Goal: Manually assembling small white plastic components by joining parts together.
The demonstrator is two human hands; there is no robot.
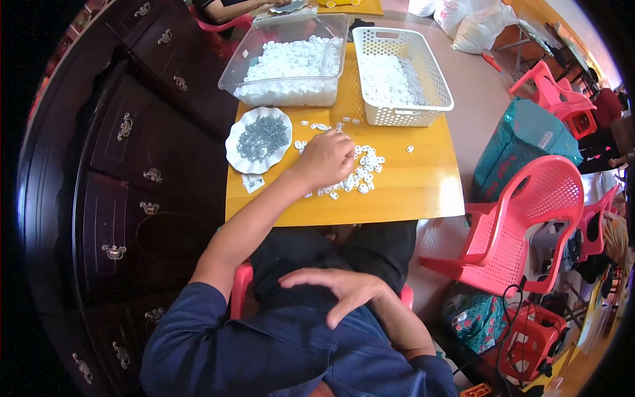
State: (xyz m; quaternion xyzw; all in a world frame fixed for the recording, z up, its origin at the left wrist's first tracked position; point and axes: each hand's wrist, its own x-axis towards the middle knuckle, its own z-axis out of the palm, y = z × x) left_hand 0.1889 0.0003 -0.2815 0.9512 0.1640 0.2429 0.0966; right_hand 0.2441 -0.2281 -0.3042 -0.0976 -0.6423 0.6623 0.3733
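My left hand (324, 160) reaches over the yellow table (410, 198), its fingers curled down among small white plastic pieces (363, 188). The fingertips and anything in them are hidden from this view. The pieces are small and rounded, with dark spots that look like holes, and they lie loosely scattered around the hand. Left of it is a white scalloped dish (233, 157) heaped with tiny dark grey metal pieces (263, 137) that look like screws. Over my lap, away from the table, my right hand (350, 289) hangs with thumb and fingers apart, holding nothing.
A clear plastic bin (284, 94) and a white perforated basket (401, 116), both filled with white pieces, stand at the table's far side. Dark drawers (126, 165) flank the left. A pink chair (536, 198) and teal bag (522, 145) are rightward. Another person's arm (231, 9) shows beyond.
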